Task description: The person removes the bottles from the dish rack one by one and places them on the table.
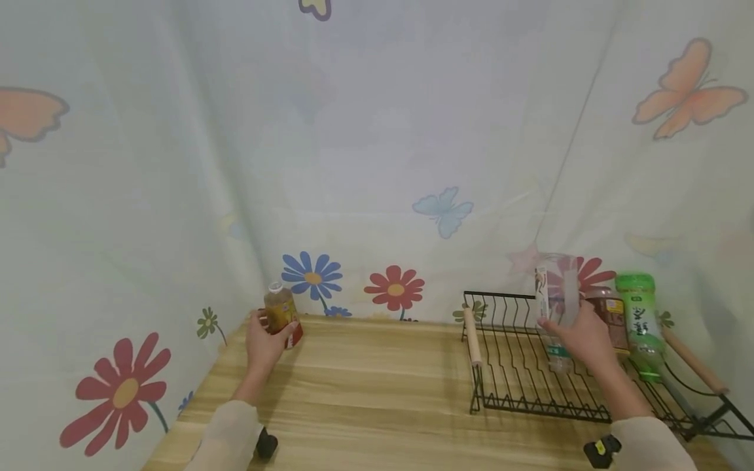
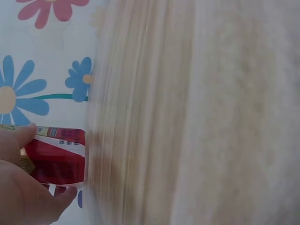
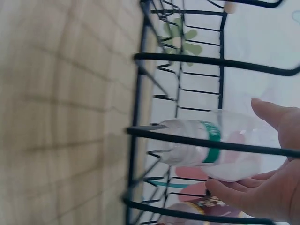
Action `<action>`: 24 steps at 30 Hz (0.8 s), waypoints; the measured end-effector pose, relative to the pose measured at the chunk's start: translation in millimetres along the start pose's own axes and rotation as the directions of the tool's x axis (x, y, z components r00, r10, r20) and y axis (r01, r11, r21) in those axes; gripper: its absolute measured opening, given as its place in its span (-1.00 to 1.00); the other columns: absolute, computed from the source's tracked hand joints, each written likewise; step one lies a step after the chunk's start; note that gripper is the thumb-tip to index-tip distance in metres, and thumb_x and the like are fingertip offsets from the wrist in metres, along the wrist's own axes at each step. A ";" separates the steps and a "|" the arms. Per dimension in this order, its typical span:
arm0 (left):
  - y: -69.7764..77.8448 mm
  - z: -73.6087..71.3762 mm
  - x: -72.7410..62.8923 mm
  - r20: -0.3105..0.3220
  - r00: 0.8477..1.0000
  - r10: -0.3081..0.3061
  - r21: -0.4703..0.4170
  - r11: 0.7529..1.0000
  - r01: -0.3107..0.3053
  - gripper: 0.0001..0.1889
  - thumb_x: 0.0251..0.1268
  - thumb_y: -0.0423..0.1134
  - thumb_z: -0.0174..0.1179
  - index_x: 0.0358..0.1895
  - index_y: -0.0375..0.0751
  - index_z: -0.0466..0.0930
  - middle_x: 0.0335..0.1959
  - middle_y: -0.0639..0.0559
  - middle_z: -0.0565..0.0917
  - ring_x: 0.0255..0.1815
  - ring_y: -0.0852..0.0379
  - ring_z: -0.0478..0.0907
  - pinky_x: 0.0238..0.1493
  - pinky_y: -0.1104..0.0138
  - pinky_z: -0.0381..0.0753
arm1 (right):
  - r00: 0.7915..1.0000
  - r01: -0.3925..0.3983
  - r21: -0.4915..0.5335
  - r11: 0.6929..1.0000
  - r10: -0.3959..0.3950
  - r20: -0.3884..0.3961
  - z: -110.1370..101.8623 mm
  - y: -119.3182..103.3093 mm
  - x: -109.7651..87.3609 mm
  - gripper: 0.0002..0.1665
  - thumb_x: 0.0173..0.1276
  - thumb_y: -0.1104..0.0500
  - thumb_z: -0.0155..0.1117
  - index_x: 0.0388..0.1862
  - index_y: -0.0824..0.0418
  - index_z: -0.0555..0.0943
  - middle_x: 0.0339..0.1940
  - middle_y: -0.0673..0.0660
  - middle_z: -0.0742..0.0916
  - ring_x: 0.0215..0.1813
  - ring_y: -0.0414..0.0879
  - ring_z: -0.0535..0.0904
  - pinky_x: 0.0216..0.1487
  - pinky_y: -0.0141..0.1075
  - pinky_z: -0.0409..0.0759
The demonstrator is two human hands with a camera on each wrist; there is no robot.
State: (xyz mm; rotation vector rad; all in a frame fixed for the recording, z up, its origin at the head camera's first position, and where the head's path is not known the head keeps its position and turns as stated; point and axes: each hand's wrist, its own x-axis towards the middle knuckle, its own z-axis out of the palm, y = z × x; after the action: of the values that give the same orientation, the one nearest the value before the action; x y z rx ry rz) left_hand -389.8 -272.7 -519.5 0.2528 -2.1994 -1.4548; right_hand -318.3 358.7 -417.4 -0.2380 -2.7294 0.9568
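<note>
A person in pale sleeves works with 2 hands at a wood-grain table [image 1: 377,392], before a white backdrop [image 1: 383,131] printed with flowers and butterflies.

The left hand [image 1: 265,337] is clamped around a small plastic bottle with a yellow and red label [image 1: 281,311], thumb on the near side. The bottle stands at the table's far left, near the backdrop, its base seemingly touching the wood.

The right hand [image 1: 583,333] grips a clear, see-through plastic container with a green band low down [image 1: 557,307], thumb to the left, fingers around the other side. The container is roughly upright in a black wire rack with wooden handles [image 1: 542,410]; its lower end is among the wires, though whether they bear its weight I cannot tell.

Just right of it in the rack are a brown-labelled clear plastic jar [image 1: 615,320] and a tall green and clear bottle [image 1: 637,314].

To handle this well, I would hold the container vertical, seat its end squarely between wires, and loosen the fingers only once it feels stable. Thin plastic may flex, so a light grip suits. The fingers should clear the neighbouring jar, which could topple if nudged.
</note>
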 end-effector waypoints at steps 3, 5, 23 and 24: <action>-1.1 -1.4 0.2 0.009 1.000 -0.004 0.008 1.000 0.004 -0.22 0.32 -0.21 0.51 0.46 -0.39 0.27 0.33 -0.39 0.45 0.28 -0.37 0.51 0.27 -0.21 0.56 | 0.999 -0.053 0.009 0.999 0.053 0.000 6.0 6.0 0.1 0.22 0.49 -0.27 0.35 0.53 0.66 0.03 0.21 0.68 0.47 0.17 0.57 0.53 -0.06 0.33 0.63; -1.3 -1.6 -0.1 0.015 1.000 -0.001 0.011 1.000 0.001 -0.21 0.32 -0.20 0.52 0.47 -0.38 0.27 0.33 -0.39 0.45 0.28 -0.37 0.50 0.27 -0.21 0.56 | 0.998 -0.069 0.014 0.998 0.069 -0.006 9.2 9.6 0.6 0.23 0.49 -0.28 0.34 0.53 0.67 0.03 0.22 0.70 0.47 0.18 0.58 0.53 -0.05 0.34 0.63; -1.3 -2.4 -2.5 0.048 0.999 0.014 0.013 1.000 -0.015 -0.21 0.37 -0.24 0.47 0.48 -0.41 0.19 0.39 -0.40 0.33 0.28 -0.36 0.45 0.31 -0.19 0.54 | 0.999 -0.051 -0.021 0.998 0.051 0.013 11.1 15.4 2.2 0.18 0.45 -0.36 0.34 0.41 0.65 0.20 0.19 0.70 0.51 0.11 0.57 0.59 -0.18 0.25 0.68; -1.5 -2.4 -2.4 0.053 0.999 0.014 0.016 1.000 -0.015 -0.21 0.37 -0.25 0.47 0.48 -0.42 0.18 0.39 -0.41 0.33 0.28 -0.36 0.44 0.31 -0.19 0.54 | 0.999 -0.051 -0.022 0.998 0.051 0.012 11.1 15.4 1.9 0.18 0.45 -0.36 0.34 0.40 0.66 0.20 0.18 0.70 0.52 0.10 0.57 0.59 -0.19 0.24 0.68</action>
State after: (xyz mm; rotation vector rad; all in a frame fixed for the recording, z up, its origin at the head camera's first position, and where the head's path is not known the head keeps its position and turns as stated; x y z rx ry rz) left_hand -386.7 -274.3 -520.8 0.2059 -2.2512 -1.4519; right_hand -322.0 364.5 -435.2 -0.3078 -2.7593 0.9451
